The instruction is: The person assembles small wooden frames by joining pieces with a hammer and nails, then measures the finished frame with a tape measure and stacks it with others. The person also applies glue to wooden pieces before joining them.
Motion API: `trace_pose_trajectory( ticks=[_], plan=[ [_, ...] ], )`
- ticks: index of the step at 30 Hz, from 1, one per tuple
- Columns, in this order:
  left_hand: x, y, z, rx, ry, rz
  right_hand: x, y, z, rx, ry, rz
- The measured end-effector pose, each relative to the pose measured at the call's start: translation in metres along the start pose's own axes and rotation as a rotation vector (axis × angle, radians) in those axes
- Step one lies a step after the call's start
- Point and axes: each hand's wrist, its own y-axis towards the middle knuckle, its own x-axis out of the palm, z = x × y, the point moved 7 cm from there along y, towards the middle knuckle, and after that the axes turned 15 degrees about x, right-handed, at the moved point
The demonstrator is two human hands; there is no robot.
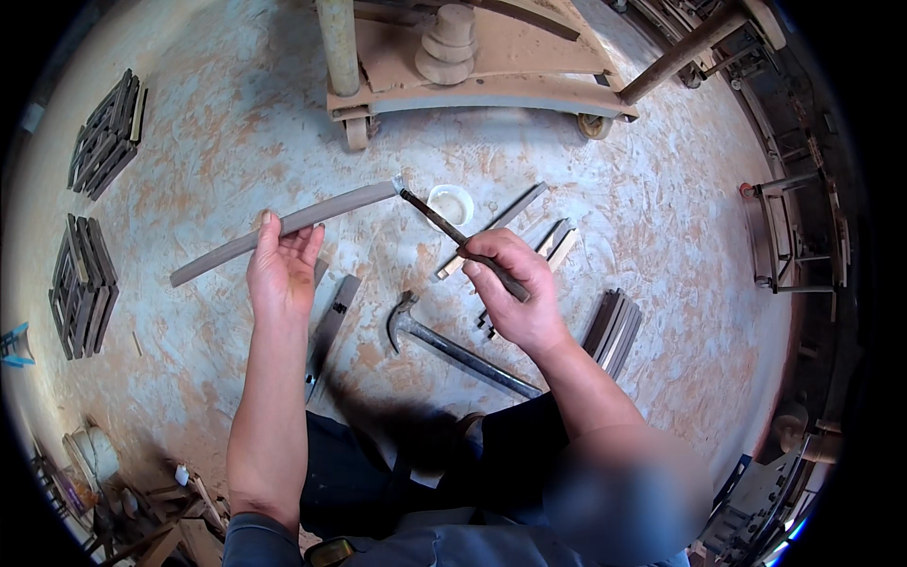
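Left hand (282,276) grips wood strip (326,209), apparently steadying its end for dark stick (436,217) grasped by right hand (520,293) (white tub (469,199) near).

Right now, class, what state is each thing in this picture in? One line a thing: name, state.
Left hand: closed on the grey strip.
Right hand: closed around the dark stick.
Grey strip: held up, slanting.
Dark stick: tilted, tip at the strip's right end.
White bowl: open, pale contents inside.
Claw hammer: lying on the floor, unheld.
Frame pile: stacked.
Wheeled cart: upright, shelf loaded.
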Motion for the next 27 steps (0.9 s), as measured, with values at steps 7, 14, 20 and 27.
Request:
trace_pose_trajectory(
  ticks=[7, 14, 20, 27],
  plan=[
    [-0.004, 0.0, 0.001, 0.004, 0.012, 0.061, 0.001, 0.001, -0.001, -0.092, -0.058, 0.003],
    [-0.01, 0.006, 0.003, 0.015, 0.026, 0.085, 0.001, 0.002, -0.006, -0.125, -0.079, 0.019],
    [-0.007, 0.008, 0.005, 0.05, 0.028, 0.064, -0.004, 0.003, 0.007, -0.028, -0.024, 0.084],
    [-0.001, 0.006, 0.013, 0.139, 0.041, 0.0, 0.011, 0.003, 0.007, 0.026, 0.003, 0.017]
  ],
)
